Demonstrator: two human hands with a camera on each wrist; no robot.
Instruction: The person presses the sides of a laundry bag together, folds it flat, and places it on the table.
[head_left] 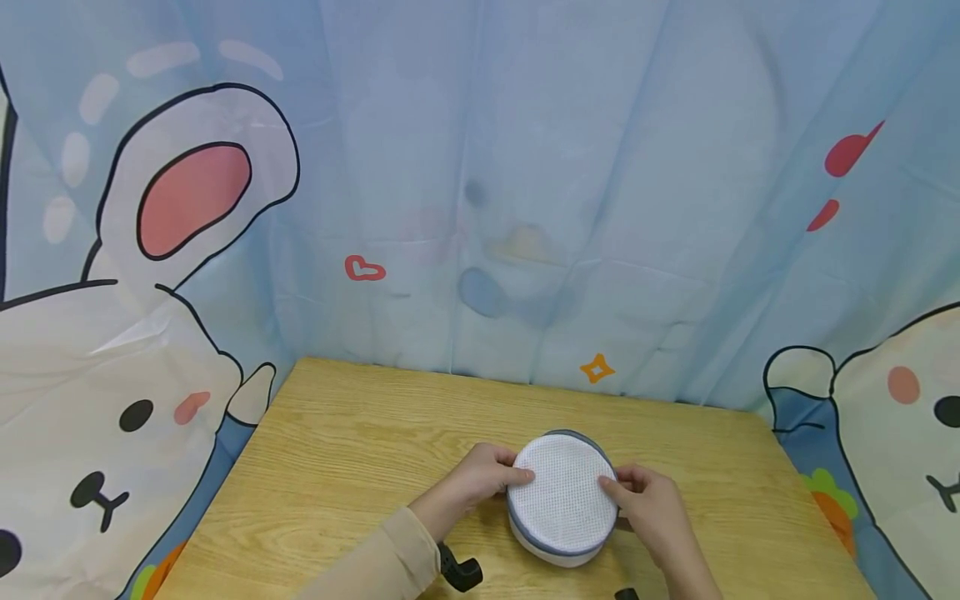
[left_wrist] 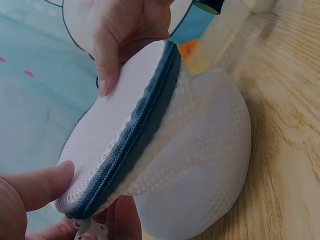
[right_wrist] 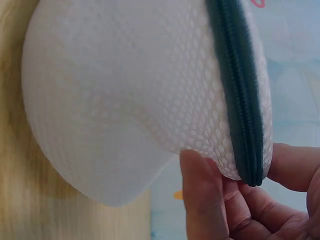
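Observation:
A round white mesh laundry bag (head_left: 566, 492) with a blue zipper band (left_wrist: 132, 140) around its top stands on the wooden table. Its soft mesh side (right_wrist: 100, 100) sags inward in both wrist views. My left hand (head_left: 483, 477) pinches the rim on the left, thumb on top and fingers beneath, beside a pale zipper pull (left_wrist: 90, 227). On the opposite side, my right hand (head_left: 648, 504) pinches the rim between thumb and fingers. The zipper looks closed along the stretch that shows.
The wooden table (head_left: 360, 433) reaches back to a blue curtain (head_left: 525, 167) printed with cartoon animals. A black device part (head_left: 461, 573) shows by the left sleeve (head_left: 390, 558), and another black piece (head_left: 626, 594) sits at the bottom edge.

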